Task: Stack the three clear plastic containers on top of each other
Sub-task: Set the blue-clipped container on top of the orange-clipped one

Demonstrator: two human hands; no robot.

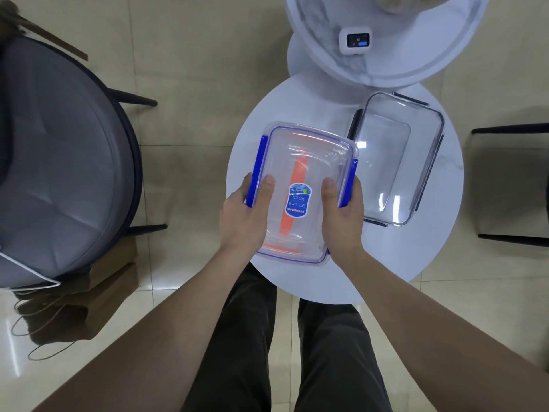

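Round white table (297, 281), dark-clipped container (416, 144)

No text could be read. A blue oval label (298, 201) sat on the lid of the blue-clipped clear container (306, 162), between the thumbs of the left hand (243, 215) and the right hand (343, 215); its white lines of print were too small and blurred to make out. Well beyond the hands, a small white device (355, 40) showed a dark screen with a blue mark, also illegible.
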